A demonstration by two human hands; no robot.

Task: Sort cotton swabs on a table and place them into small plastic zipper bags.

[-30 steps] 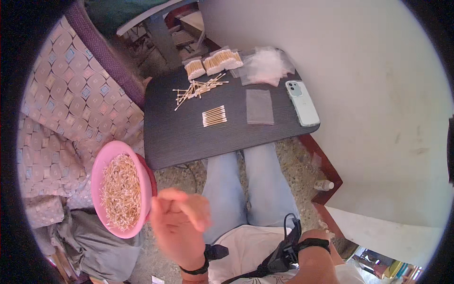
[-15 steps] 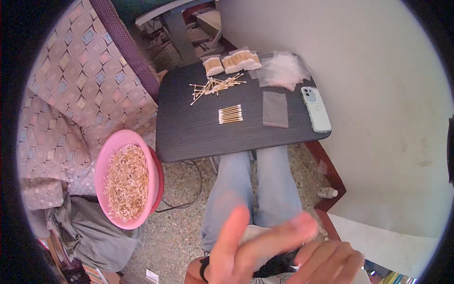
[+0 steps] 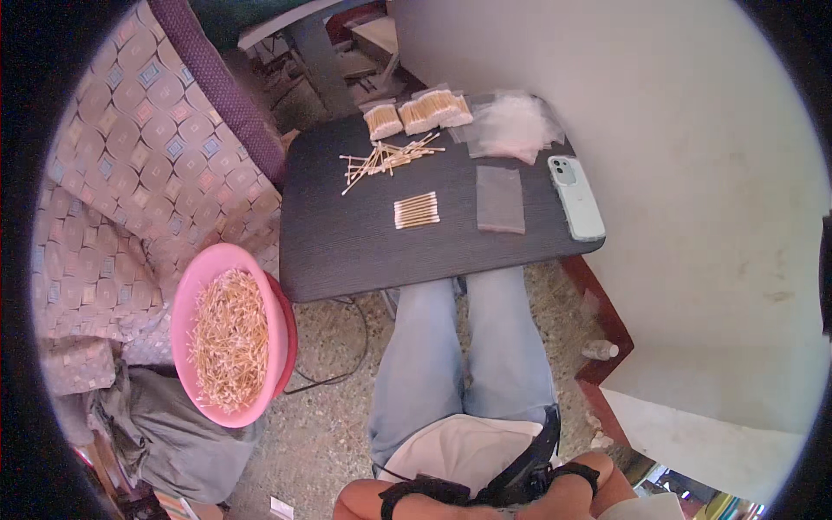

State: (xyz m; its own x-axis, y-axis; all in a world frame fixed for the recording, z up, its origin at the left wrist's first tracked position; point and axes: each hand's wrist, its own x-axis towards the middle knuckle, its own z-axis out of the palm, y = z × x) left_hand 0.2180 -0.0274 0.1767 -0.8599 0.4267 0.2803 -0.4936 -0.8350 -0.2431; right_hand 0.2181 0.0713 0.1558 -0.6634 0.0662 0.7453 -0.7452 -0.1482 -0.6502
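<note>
My left hand (image 3: 446, 510) and my right hand (image 3: 555, 504) show only as strips beyond their dark wristbands at the lower edge, close to my body. Their fingers are cut off, so what they hold, if anything, is hidden. On the dark table (image 3: 347, 260) lies a neat row of cotton swabs (image 3: 417, 211). Behind it is a loose, crossed heap of swabs (image 3: 387, 159). A flat, clear zip bag (image 3: 500, 200) lies right of the row. Filled swab bags (image 3: 433, 110) stand along the far edge, beside a pile of empty clear bags (image 3: 517, 126).
A white phone (image 3: 576, 199) lies at the table's right edge. On my left is a pink tub (image 3: 184, 321) full of swabs, beside a patterned sofa (image 3: 113, 208). The wall (image 3: 693, 191) rises on the right; a small bottle (image 3: 600, 349) stands at its foot.
Both hands have drawn down and back from above my lap, mostly out of the picture. The view has shifted slightly; the things on the table lie as before.
</note>
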